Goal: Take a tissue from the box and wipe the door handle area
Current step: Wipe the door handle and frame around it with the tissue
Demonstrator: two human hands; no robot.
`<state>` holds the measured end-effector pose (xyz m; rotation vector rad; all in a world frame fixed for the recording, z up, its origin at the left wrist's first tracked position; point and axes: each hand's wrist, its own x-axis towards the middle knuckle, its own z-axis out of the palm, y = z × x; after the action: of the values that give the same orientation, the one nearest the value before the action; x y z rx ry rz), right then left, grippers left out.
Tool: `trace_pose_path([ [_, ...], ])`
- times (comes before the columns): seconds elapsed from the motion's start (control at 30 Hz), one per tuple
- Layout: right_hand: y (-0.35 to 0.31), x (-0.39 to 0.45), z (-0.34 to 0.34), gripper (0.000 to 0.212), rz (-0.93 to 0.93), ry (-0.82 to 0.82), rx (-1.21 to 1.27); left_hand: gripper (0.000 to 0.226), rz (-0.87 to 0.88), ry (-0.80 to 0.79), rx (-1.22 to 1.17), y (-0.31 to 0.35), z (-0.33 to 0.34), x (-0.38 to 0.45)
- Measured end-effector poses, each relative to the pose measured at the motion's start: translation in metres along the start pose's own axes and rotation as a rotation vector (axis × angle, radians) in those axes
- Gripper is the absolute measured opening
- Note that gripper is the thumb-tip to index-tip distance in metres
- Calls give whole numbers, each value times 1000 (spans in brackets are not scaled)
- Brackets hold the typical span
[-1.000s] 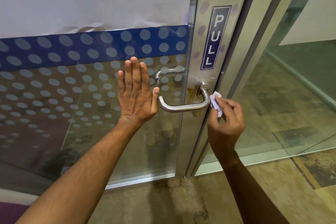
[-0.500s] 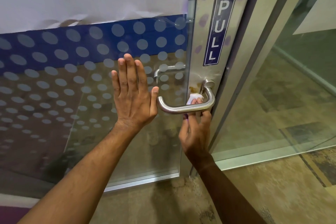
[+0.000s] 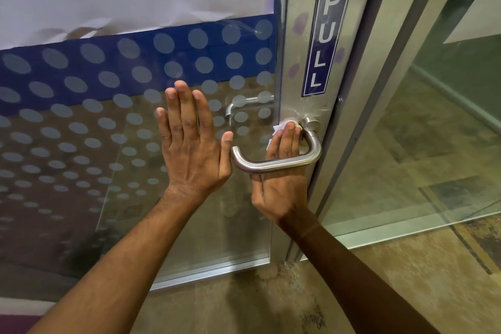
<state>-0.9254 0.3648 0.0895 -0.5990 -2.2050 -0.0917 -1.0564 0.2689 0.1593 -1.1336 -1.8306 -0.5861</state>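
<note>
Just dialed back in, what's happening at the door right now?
A person is wiping the metal door frame behind the lever handle. The right hand reaches up behind the handle bar, its fingers pressing a small white tissue against the plate beside the handle's mount, below the PULL sign. The left hand lies flat and open on the dotted glass panel, apparently steadying the door. No tissue box is in view.

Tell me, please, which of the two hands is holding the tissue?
The right hand, reaching behind the door handle, presses the tissue; the left hand lies flat on glass.
</note>
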Motion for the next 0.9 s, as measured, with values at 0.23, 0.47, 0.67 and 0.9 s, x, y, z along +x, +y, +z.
trace_pose_path([
  [0.23, 6, -10, 8, 80, -27, 9, -3, 88, -2, 10, 3, 0, 2, 0],
  [0.47, -1, -20, 12, 70, 18, 15, 148, 88, 4, 9, 1, 1, 0, 0],
  [0.67, 7, -6, 0, 88, 125, 118, 371, 89, -9, -12, 1, 2, -2, 1],
  [0.9, 7, -24, -26, 13, 391, 426, 304, 91, -9, -4, 9, 1, -1, 1],
])
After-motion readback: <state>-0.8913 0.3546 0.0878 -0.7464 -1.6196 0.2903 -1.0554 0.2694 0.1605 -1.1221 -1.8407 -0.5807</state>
